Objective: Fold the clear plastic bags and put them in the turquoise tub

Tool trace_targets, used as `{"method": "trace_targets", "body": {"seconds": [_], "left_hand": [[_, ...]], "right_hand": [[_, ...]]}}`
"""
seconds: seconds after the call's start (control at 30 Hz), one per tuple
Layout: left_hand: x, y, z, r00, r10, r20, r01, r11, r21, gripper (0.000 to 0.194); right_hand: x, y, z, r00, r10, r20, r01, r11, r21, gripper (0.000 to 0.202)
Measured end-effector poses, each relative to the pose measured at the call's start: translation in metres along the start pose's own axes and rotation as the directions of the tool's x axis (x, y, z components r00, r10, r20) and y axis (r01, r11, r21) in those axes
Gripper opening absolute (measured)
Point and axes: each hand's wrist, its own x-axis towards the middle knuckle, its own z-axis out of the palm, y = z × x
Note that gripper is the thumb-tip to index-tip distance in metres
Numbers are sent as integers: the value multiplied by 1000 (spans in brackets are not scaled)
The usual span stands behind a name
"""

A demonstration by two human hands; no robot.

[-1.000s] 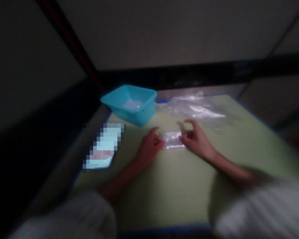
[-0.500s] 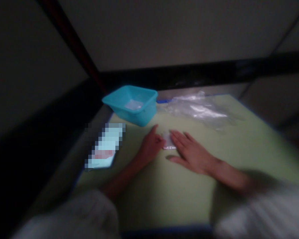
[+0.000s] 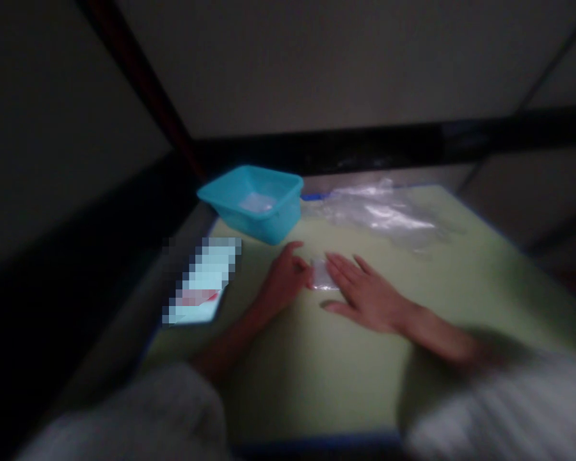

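Observation:
A small clear plastic bag (image 3: pixel 321 276) lies flat on the pale green table top (image 3: pixel 312 378), between my two hands. At its left edge, my left hand (image 3: pixel 287 276) has its lower fingers curled against the plastic, one finger reaching out above. Its grip looks closed on that edge, though blur hides the fingertips. My right hand (image 3: pixel 367 291) rests flat over the bag's right part, fingers stretched out and thumb apart. That part of the bag is hidden under the fingers.
A turquoise plastic basket (image 3: pixel 269 225) stands at the back left, with clear plastic pieces (image 3: pixel 258 202) inside. Crumpled clear plastic sheeting (image 3: pixel 388 214) lies at the back right. A lit, pixelated flat screen (image 3: pixel 206 282) is left of my left hand. Behind the table rises a wall.
My left hand has shifted slightly left, and a little more of the small plastic bag shows between the hands. My right hand stays flat in nearly the same place.

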Motion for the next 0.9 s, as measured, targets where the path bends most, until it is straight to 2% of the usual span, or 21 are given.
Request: {"method": "trace_targets", "body": {"seconds": [0.07, 0.13, 0.17, 0.23, 0.3, 0.37, 0.5, 0.63, 0.9], "left_hand": [[-3, 1, -2, 995, 81, -56, -73, 988, 135, 45], [-9, 4, -3, 965, 253, -72, -218, 922, 321, 38], [-13, 6, -2, 936, 349, -38, -307, 864, 399, 36], [-20, 9, 1, 863, 494, 106, -480, 735, 479, 37], [-26, 10, 5, 795, 550, 255, -598, 638, 486, 45], [-30, 8, 8, 762, 545, 350, -644, 583, 495, 51], [-29, 0, 11, 757, 489, 432, -652, 526, 547, 53], [-28, -6, 11, 765, 447, 463, -642, 489, 590, 53], [-28, -9, 11, 757, 446, 477, -649, 440, 620, 54]], "right_hand": [[0, 0, 0, 1000, 3, 4, -3, 1000, 0, 82], [0, 0, -1, 1000, 3, -4, -3, 1000, 8, 83], [0, 0, -2, 1000, 1, -15, -1, 1000, 15, 84], [0, 0, -4, 999, -3, -48, 4, 999, 34, 85], [0, -1, -6, 997, -4, -77, 8, 999, 52, 84], [0, -1, -5, 996, -2, -84, 7, 998, 60, 82], [0, -1, -2, 998, 2, -69, 2, 998, 61, 82], [1, 0, 0, 999, 10, -50, -7, 998, 63, 84], [1, 1, 0, 1000, 10, -18, -9, 999, 51, 85]]}}
